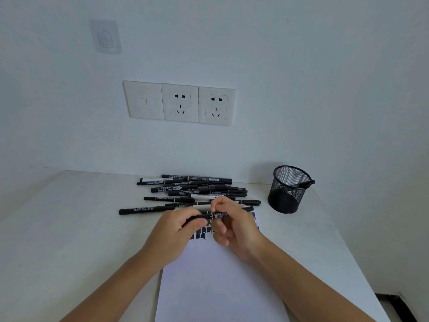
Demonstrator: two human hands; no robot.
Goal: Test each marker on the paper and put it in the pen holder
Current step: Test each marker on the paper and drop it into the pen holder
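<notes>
Early going: just one black marker (306, 183) seen in the black wire-mesh pen holder (287, 194) near the bench (69, 228) far right edge; pile of black markers (197, 189) left along the far edge. Holding a slim black felt-tip marker (219, 215) over the scribbled far end of the white paper sheet (220, 287), left hand (178, 231) curled round one end, right hand (234, 228) pinching the barrel.

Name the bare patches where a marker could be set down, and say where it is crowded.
Free: the desk left of the paper; the paper's lower half, below the left hand and right hand; the strip between marker pile and pen holder. Crowded: the pile itself.
</notes>
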